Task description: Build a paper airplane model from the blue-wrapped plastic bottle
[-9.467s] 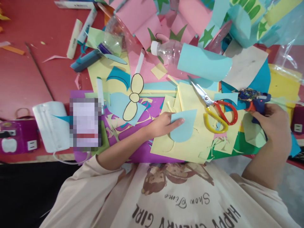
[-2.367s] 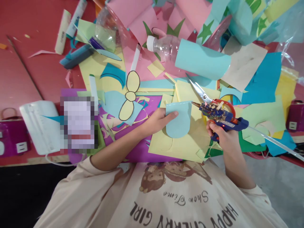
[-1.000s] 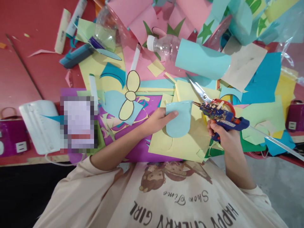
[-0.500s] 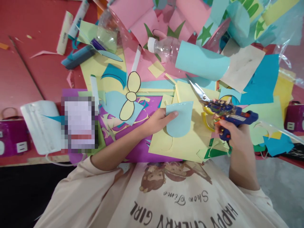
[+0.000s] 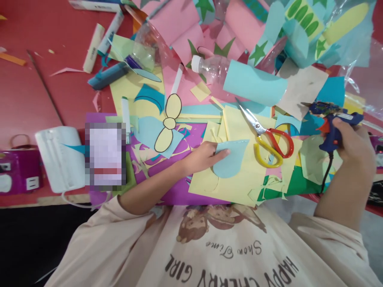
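Note:
My left hand [image 5: 206, 157] pinches a light blue paper cutout [image 5: 231, 161] with a straight top and a rounded bottom, held over a pale yellow sheet [image 5: 203, 184]. Off to the right, my right hand [image 5: 354, 139] is wrapped round a dark blue glue gun [image 5: 330, 125], its nozzle pointing left and its cord hanging down. Between the hands lie scissors [image 5: 257, 126] with one red and one yellow handle loop. Left of my left hand sits a yellow bow-shaped paper piece [image 5: 169, 123], outlined in black.
A clear bottle [image 5: 212, 69] wrapped in light blue paper lies beyond the scissors. Pink and blue paper shapes with green stars [image 5: 259, 52] crowd the far side. Several markers [image 5: 93, 48], a white case [image 5: 61, 159] and a blurred-out rectangular object [image 5: 106, 155] are on the left.
My right hand has carried the glue gun right and slightly away from me, uncovering the scissors' handles. My left hand still holds the light blue cutout, nearly in place. The view has shifted slightly.

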